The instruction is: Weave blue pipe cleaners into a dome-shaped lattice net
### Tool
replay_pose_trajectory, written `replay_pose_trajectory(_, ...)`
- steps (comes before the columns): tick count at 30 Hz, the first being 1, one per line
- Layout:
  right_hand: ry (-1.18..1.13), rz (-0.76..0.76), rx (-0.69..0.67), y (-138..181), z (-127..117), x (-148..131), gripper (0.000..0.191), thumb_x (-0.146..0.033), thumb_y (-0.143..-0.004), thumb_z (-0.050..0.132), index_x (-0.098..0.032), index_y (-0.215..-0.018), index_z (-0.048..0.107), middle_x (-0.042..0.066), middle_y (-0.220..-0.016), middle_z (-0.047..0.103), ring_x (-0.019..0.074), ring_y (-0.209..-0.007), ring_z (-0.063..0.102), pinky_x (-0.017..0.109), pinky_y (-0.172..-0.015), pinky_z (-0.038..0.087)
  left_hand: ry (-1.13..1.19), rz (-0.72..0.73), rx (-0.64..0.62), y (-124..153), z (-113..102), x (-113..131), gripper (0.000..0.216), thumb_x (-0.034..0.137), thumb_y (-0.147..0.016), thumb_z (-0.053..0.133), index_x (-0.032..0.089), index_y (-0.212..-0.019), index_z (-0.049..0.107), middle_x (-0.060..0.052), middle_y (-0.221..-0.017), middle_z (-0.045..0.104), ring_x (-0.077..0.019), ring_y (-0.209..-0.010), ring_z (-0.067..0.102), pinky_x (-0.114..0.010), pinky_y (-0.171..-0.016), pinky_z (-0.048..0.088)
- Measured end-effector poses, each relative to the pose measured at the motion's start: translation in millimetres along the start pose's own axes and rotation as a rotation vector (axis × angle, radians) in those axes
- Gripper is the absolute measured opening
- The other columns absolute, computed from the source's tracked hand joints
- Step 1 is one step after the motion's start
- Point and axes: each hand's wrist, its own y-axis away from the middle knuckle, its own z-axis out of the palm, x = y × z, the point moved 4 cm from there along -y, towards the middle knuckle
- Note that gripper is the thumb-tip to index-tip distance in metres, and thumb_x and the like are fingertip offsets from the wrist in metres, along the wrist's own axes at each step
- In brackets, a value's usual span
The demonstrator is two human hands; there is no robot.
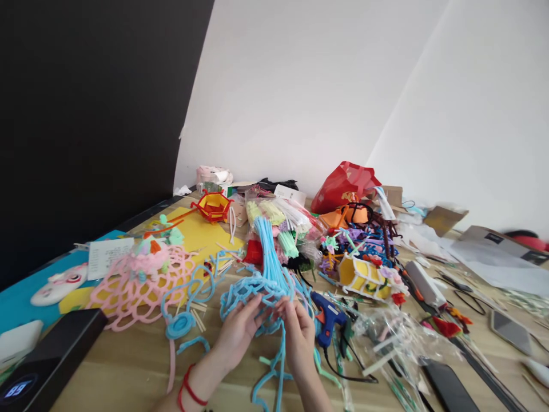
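Bare table (124, 366) lies at 8 o'clock of the hands, and a glue gun (328, 313) crowds 3 o'clock. The left hand (237, 336) and right hand (300, 337) both pinch the light-blue pipe-cleaner lattice (268, 283), which rises toward 12 o'clock.

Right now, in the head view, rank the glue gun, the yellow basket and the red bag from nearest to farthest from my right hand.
Measured from the right hand, which grips the blue pipe-cleaner piece:
1. Glue gun: just to the hand's right.
2. Yellow basket: farther back and to the right.
3. Red bag: at the very back, behind the basket.
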Motion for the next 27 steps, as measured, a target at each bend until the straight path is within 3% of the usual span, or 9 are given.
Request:
replay_pose_trajectory(4, -0.022, 0.052, 0.051, 2.1, 0.9, 5.0, 0.039, -0.047, -0.087, 0.049, -0.019, -0.061, 0.058, 0.0, -0.066, 0.057, 0.0148, -0.063, 0.051, 0.027, -0.065, 0.041, 0.015, -0.003, -0.006, -0.6, -0.1, 0.4, 0.009, 0.017, -0.071, 0.072, 0.016, -0.076, 0.065, -0.005, -0.088, 0.073, -0.0225, -0.095, 0.066, -0.036, -0.086, 0.051)
replay_pose_trajectory(8, 0.026, 0.061, 0.02, 3.2, 3.1, 2.8, 0.04, -0.046, -0.087, 0.05, -0.019, -0.057, 0.056, 0.003, -0.068, 0.061, 0.0174, -0.07, 0.055, 0.029, -0.071, 0.041, 0.048, -0.012, -0.047, -2.3, 1.1, 4.1, 0.008, 0.021, -0.076, 0.068, 0.016, -0.081, 0.064, -0.007, -0.096, 0.072, -0.0245, -0.101, 0.063, -0.039, -0.088, 0.05)
replay_pose_trajectory(12, -0.018, 0.094, 0.045, 1.8, 2.2, 4.7, 0.055, -0.053, -0.09, 0.037, -0.021, -0.046, 0.046, 0.005, -0.066, 0.064, 0.0189, -0.073, 0.057, 0.031, -0.076, 0.041, 0.061, -0.03, 0.003, -6.0, -2.5, 10.5, 0.011, 0.024, -0.081, 0.063, 0.015, -0.086, 0.065, -0.01, -0.098, 0.071, -0.025, -0.102, 0.063, -0.04, -0.091, 0.049)
replay_pose_trajectory(19, -0.022, 0.213, -0.033, 2.7, 6.2, 10.4, 0.055, -0.062, -0.086, 0.036, -0.021, -0.05, 0.046, 0.004, -0.059, 0.062, 0.0161, -0.059, 0.056, 0.028, -0.06, 0.043, 0.086, -0.074, 0.015, -8.0, -6.8, 9.6, 0.012, 0.023, -0.083, 0.058, 0.014, -0.085, 0.066, -0.011, -0.099, 0.071, -0.0248, -0.104, 0.062, -0.041, -0.093, 0.047)
replay_pose_trajectory(23, -0.07, 0.25, -0.05, 1.6, 6.0, 4.1, 0.045, -0.052, -0.083, 0.053, -0.019, -0.052, 0.05, -0.001, -0.05, 0.057, 0.0134, -0.048, 0.054, 0.026, -0.052, 0.042, 0.047, -0.026, -0.002, -8.4, -8.3, 9.4, 0.003, 0.014, -0.078, 0.063, 0.014, -0.08, 0.066, -0.008, -0.092, 0.073, -0.0226, -0.094, 0.067, -0.038, -0.091, 0.049)
replay_pose_trajectory(27, -0.262, 0.195, -0.038, -2.0, 3.4, -7.1, 0.017, -0.034, -0.071, 0.073, -0.019, -0.074, 0.064, 0.001, -0.075, 0.068, 0.0186, -0.073, 0.065, 0.031, -0.071, 0.049, 0.06, 0.054, 0.034, -11.1, -11.9, 14.1, 0.004, 0.012, -0.077, 0.065, 0.015, -0.079, 0.066, -0.004, -0.085, 0.074, -0.0191, -0.082, 0.069, -0.036, -0.087, 0.052)
